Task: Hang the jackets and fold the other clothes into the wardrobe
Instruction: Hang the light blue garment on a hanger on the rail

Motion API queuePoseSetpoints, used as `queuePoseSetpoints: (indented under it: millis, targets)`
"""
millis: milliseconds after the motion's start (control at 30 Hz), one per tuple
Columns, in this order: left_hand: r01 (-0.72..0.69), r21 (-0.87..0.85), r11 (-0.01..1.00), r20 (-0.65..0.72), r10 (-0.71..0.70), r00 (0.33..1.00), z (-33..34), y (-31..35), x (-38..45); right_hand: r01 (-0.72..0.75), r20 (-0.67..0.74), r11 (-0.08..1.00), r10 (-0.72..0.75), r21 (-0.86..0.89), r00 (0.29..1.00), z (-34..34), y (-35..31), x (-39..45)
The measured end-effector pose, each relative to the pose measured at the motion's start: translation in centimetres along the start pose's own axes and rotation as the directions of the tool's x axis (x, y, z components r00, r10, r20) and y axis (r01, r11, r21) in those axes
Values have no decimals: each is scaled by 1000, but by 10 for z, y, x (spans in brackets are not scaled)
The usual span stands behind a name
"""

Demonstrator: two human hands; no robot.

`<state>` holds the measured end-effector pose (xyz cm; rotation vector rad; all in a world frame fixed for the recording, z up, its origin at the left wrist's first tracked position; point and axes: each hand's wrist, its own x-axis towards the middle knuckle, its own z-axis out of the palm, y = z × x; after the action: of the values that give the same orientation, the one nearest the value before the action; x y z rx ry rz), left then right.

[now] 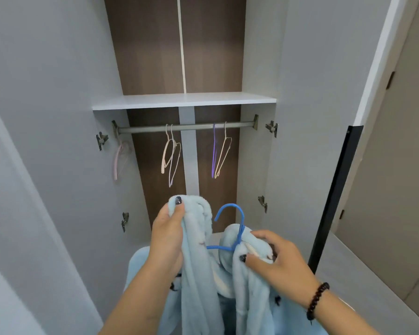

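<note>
Hands up before the open wardrobe (259, 68). Your left hand (167, 233) gripped a raised fold of the pale blue fleece jacket (198, 274), thumb pressed over the top edge. Your right hand (278, 259), beaded bracelet (317, 301) at the wrist, pinched the other shoulder of the jacket with curled fingers. You held the blue hanger (238, 226) between the two folds, hook upright, one arm showing, the other hidden in fleece. Jacket hung low, in front of the wardrobe, well below the rail (186, 127). Five bare hangers hung on that rail: a pink one (117, 160) far left, two pale ones (171, 153) near the middle, a purple one (213, 153) beside a white one (224, 153). White shelf (184, 100) sat just above.
</note>
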<state>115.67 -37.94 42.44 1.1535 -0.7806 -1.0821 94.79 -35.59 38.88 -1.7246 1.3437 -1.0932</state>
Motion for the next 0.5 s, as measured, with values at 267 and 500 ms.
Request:
queuePoseSetpoints:
  millis: [267,500]
  targets:
    - [-128,271,954,196,76,978,-23,-16,-2,89,-62,976,-78,199,995,29,0,26]
    - [-328,294,898,353,216,910,-36,-9,55,2,-31,914,12,406,999,18,5,80]
